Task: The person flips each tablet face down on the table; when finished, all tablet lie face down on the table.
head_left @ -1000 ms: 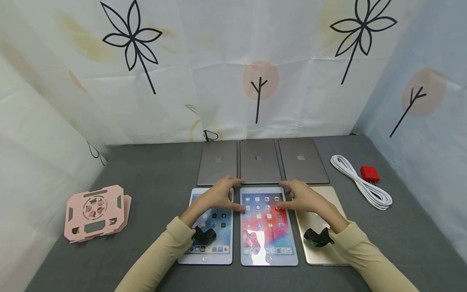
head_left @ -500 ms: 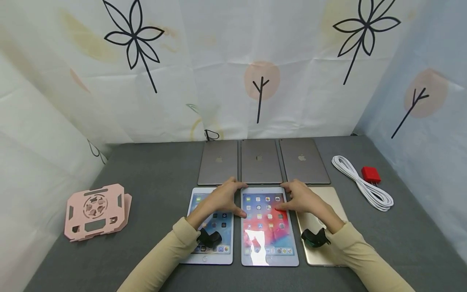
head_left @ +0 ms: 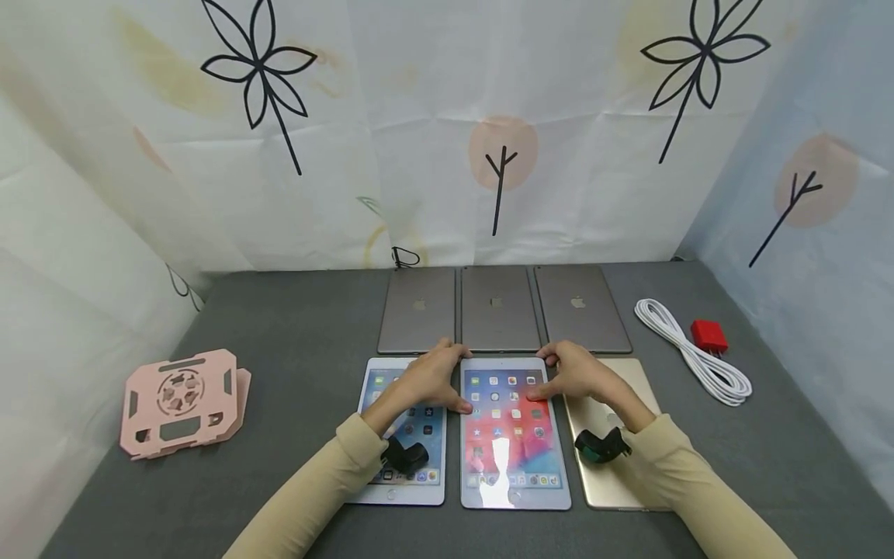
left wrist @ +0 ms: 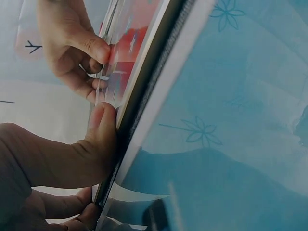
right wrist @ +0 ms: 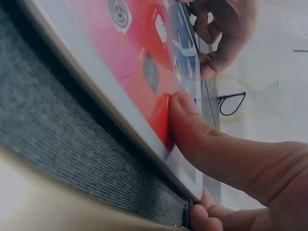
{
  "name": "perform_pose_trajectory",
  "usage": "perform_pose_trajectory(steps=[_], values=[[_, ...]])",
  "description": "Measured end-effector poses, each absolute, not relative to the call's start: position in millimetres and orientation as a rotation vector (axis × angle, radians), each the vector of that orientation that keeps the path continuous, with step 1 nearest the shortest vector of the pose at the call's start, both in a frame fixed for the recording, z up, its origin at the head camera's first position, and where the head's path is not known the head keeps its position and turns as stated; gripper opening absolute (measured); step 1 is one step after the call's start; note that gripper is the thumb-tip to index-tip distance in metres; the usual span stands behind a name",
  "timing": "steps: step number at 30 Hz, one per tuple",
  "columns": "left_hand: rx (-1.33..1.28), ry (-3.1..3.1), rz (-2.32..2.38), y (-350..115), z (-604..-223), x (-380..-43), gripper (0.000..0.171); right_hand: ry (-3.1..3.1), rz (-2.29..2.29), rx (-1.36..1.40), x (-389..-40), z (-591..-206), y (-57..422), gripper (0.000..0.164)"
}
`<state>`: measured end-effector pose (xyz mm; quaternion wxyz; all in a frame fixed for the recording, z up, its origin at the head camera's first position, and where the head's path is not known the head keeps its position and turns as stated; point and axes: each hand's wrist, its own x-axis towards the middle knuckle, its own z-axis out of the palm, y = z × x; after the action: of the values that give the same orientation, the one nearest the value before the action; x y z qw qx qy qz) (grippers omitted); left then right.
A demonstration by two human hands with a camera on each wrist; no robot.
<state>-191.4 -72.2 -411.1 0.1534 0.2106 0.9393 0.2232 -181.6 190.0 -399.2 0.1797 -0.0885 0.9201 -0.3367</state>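
Note:
The middle tablet (head_left: pixel 513 427), white-framed with a red and blue home screen, lies face up. My left hand (head_left: pixel 434 376) grips its far left corner, thumb at the left edge and fingers at the far edge. At the far right corner my right hand (head_left: pixel 574 373) holds it, with the thumb (right wrist: pixel 192 125) on the screen and the other fingers curled at the edge. A second white tablet (head_left: pixel 419 494), its screen lit blue, lies under my left forearm. Below the right wrist is a gold tablet (head_left: pixel 601 473), back up.
Three grey tablets, the left one (head_left: pixel 419 310), middle one (head_left: pixel 497 310) and right one (head_left: pixel 580 310), lie back up along the far side. A pink slotted stand (head_left: pixel 178 404) is at left. At right lie a coiled white cable (head_left: pixel 698 357) and red charger (head_left: pixel 708 335).
My left hand has moved right onto the middle tablet's far corner, its thumb now at the edge. The right hand has shifted only slightly. The tablets stay where they were.

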Motion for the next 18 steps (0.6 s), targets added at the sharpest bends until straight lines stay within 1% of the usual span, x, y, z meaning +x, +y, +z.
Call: perform_pose_trajectory(steps=[8, 14, 18], values=[[0.567, 2.683, 0.637, -72, -410, -192, 0.087, 2.32, -1.296, -0.228, -189, -402, 198, 0.069], [0.606, 2.679, 0.677, -74, -412, -190, 0.09, 2.178, -1.432, -0.224, -189, -401, 203, 0.069], [0.616, 2.687, 0.716, -76, -414, -188, 0.089, 2.152, -1.498, -0.244, -185, -398, 206, 0.068]])
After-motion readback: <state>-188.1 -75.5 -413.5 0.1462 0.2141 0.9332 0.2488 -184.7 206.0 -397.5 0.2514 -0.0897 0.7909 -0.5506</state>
